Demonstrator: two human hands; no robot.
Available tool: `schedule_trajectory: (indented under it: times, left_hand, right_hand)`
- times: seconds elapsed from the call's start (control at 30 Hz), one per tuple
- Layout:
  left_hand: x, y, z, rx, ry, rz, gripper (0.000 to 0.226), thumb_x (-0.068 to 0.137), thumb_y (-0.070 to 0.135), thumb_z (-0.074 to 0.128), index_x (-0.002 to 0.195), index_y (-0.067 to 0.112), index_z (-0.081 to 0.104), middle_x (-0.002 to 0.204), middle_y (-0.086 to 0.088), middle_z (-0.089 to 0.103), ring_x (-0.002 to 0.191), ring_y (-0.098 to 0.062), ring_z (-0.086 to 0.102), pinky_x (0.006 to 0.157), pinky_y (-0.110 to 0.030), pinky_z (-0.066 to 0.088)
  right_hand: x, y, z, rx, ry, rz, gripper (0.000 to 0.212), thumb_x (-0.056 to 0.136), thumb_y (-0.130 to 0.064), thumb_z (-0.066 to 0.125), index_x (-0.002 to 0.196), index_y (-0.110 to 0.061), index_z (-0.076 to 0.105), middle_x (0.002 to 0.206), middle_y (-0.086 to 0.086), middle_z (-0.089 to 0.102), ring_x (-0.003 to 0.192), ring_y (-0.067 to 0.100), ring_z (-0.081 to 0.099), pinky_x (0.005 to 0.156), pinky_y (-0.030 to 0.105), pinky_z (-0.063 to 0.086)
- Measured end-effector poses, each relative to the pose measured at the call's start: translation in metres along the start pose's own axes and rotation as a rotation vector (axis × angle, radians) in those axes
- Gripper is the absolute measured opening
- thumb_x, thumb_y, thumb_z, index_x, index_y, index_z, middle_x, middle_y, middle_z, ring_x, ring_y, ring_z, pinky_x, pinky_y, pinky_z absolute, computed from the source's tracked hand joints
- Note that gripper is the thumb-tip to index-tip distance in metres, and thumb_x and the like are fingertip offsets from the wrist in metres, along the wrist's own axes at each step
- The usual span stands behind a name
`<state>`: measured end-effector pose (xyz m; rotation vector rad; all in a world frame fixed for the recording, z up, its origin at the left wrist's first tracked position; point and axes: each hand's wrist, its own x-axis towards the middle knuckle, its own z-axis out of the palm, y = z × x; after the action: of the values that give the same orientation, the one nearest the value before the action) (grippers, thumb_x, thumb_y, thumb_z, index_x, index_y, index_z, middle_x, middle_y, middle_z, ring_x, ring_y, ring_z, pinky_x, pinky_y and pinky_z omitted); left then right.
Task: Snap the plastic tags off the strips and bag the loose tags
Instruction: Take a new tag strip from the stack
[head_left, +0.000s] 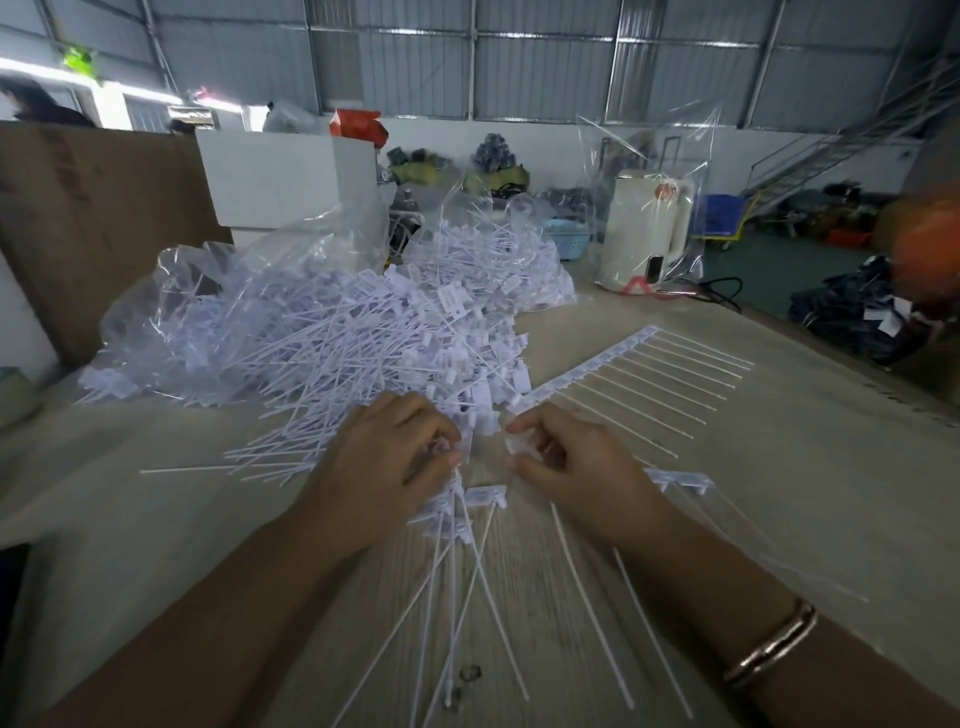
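The tags (363, 332) heaped before me are white matt plastic, as is the strip (613, 358) with its thin smooth stems, lying on a tabletop (779, 467) of pale wood grain with a dull finish. The bag (171, 291) beneath the heap is clear glossy crinkled film, and the bangle (771, 644) on my right wrist looks like polished metal.
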<state>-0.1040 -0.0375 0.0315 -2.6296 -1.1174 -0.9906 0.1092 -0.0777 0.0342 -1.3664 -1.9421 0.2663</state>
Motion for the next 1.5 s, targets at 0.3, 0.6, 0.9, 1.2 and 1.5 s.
schedule_trajectory:
  times: [0.3, 0.6, 0.9, 1.2, 1.5]
  left_hand:
    - [0.003, 0.028, 0.02, -0.318, -0.045, -0.104, 0.048, 0.081, 0.053, 0.038, 0.068, 0.013, 0.063, 0.066, 0.006, 0.059, 0.072, -0.012, 0.05, 0.069, -0.031, 0.04]
    - [0.004, 0.01, 0.021, -0.257, -0.015, -0.13, 0.032, 0.086, 0.032, 0.041, 0.062, 0.012, 0.047, 0.06, -0.002, 0.045, 0.065, -0.019, 0.04, 0.061, -0.029, 0.025]
    - [0.004, 0.009, 0.025, -0.288, -0.002, 0.041, 0.036, 0.091, 0.029, 0.035, 0.063, 0.011, 0.049, 0.057, 0.015, 0.035, 0.063, -0.003, 0.035, 0.066, -0.032, 0.031]
    - [0.002, 0.009, 0.02, -0.418, -0.054, 0.007, 0.042, 0.087, 0.044, 0.043, 0.062, 0.011, 0.055, 0.059, 0.005, 0.05, 0.067, -0.013, 0.045, 0.068, -0.036, 0.038]
    - [0.002, 0.011, 0.017, -0.446, -0.05, 0.049, 0.04, 0.088, 0.041, 0.044, 0.071, 0.009, 0.06, 0.066, 0.004, 0.052, 0.069, -0.013, 0.046, 0.07, -0.037, 0.038]
  right_hand:
    - [-0.007, -0.026, 0.012, -0.097, -0.045, -0.192, 0.046, 0.082, -0.036, 0.066, 0.121, -0.02, 0.047, 0.086, -0.007, 0.067, 0.075, 0.016, 0.065, 0.067, 0.03, 0.047]
    - [-0.017, -0.044, 0.003, 0.118, 0.067, -0.165, 0.044, 0.086, -0.033, 0.061, 0.126, -0.036, 0.044, 0.124, -0.012, 0.053, 0.112, -0.007, 0.043, 0.087, -0.001, 0.029]
    - [-0.01, -0.021, -0.008, -0.341, -0.164, -0.152, 0.035, 0.085, -0.043, 0.059, 0.118, -0.03, 0.055, 0.107, -0.012, 0.06, 0.097, 0.012, 0.057, 0.082, 0.027, 0.039]
    - [-0.006, -0.013, 0.0, -0.286, -0.124, -0.18, 0.023, 0.09, -0.045, 0.053, 0.107, -0.035, 0.064, 0.086, -0.009, 0.063, 0.077, 0.01, 0.057, 0.063, 0.027, 0.038]
    - [-0.006, -0.01, -0.002, 0.047, -0.154, -0.099, 0.033, 0.091, -0.04, 0.051, 0.08, -0.017, 0.073, 0.058, -0.016, 0.063, 0.056, 0.002, 0.058, 0.06, 0.024, 0.043]
